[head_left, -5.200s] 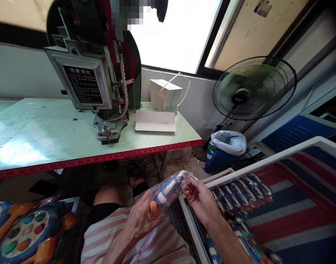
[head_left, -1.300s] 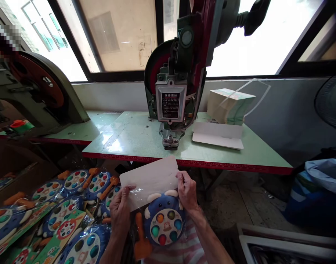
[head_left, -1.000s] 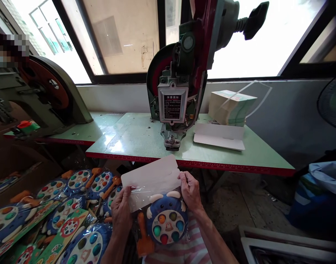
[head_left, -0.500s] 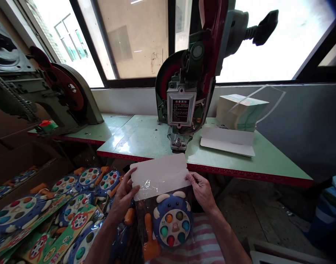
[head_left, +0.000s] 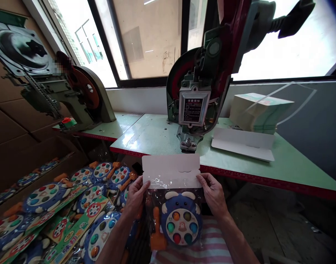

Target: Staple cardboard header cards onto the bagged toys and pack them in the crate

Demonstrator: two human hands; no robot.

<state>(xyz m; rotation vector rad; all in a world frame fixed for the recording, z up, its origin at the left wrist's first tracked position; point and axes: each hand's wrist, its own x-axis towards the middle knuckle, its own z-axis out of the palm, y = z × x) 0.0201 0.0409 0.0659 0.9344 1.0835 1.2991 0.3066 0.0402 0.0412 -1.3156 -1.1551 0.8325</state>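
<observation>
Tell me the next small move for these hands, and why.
Probably fold the white card along its middle, upper half down over the bag's top: the left hand and right hand pinch its ends, it is open, and the clear bag appears to overlap only its lower part.

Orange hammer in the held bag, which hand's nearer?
The left hand, above and left of the orange hammer; the right hand grips the white card farther right.

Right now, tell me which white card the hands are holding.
The card pinched between left hand and right hand, above the blue toy; the other card lies on the green table.
</observation>
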